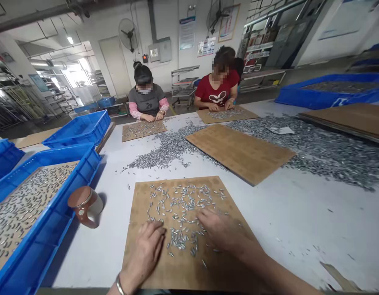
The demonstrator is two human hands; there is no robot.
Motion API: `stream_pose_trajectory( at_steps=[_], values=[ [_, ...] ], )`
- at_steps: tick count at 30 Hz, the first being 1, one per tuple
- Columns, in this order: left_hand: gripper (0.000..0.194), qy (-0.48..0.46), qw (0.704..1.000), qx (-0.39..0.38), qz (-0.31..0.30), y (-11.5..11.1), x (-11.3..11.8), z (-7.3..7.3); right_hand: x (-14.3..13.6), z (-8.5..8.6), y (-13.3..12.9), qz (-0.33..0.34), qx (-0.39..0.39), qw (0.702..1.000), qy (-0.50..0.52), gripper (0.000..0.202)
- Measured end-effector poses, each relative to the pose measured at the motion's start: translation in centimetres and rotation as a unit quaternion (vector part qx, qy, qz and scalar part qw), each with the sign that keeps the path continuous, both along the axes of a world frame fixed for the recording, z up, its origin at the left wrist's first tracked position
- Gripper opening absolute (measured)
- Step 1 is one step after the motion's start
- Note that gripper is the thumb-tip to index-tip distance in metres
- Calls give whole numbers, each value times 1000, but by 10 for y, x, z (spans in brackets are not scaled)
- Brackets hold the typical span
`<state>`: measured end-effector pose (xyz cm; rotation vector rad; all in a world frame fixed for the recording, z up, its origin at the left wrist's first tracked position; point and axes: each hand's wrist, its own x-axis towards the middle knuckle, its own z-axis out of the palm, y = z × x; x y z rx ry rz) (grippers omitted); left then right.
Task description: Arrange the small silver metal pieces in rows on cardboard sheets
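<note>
So the little pieces (185, 196) on your board (177, 274) are shiny silver, look like metal, smooth. The board itself is matt brown, pretty much cardboard, with darker blotches. Your counter (116, 176) is white and fairly smooth. The trays (54, 221) on your left are glossy blue plastic. Mug (86, 205) looks like glazed ceramic, reddish brown, and that bracelet (119, 284) of yours is polished metal.

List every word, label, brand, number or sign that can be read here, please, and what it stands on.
No text is readable; these are too small or blurred:
Blue-and-white notice on the wall
White notice below it, to the right
Framed poster behind a fan
Grey shirt: small print
Right-hand blue tray: white mark
Red shirt: pale figure
</note>
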<state>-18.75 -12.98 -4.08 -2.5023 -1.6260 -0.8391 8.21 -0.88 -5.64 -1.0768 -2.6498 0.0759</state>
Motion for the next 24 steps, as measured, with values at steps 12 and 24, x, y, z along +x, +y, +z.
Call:
stream_pose_trajectory(
  at_steps=[12, 24],
  values=[
    [23, -56, 996, 23, 65, -4, -31, 4, 30, -19, 29, -25, 88, 996, 24, 43],
    [17, -56, 994, 66, 59, -10, -37, -8, -29, -3, -7, -13, 44, 999, -9, 50]
  ],
)
